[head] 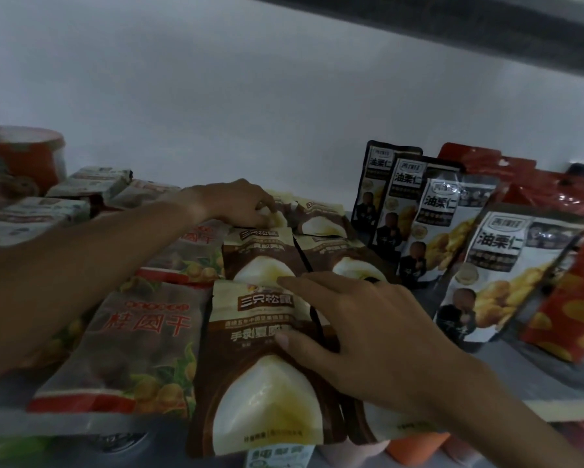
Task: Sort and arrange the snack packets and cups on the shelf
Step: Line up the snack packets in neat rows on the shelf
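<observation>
Several brown-and-cream nut packets [260, 363] lie flat in two rows down the middle of the shelf. My right hand [358, 319] rests with spread, straight fingers on the front packets. My left hand [240, 201] reaches to the back of the row and its curled fingers pinch the top of a rear brown packet [277, 216]. Longan packets with red lettering [138, 339] lie to the left. A red cup [20, 160] stands at the far left.
Black-and-white chestnut packets [507, 265] lean in a row at the right, with red packets [567, 298] beside and behind them. Pale wrapped packets [34, 214] are stacked at the left. The shelf's front edge [81, 423] runs below; more goods sit on the shelf underneath.
</observation>
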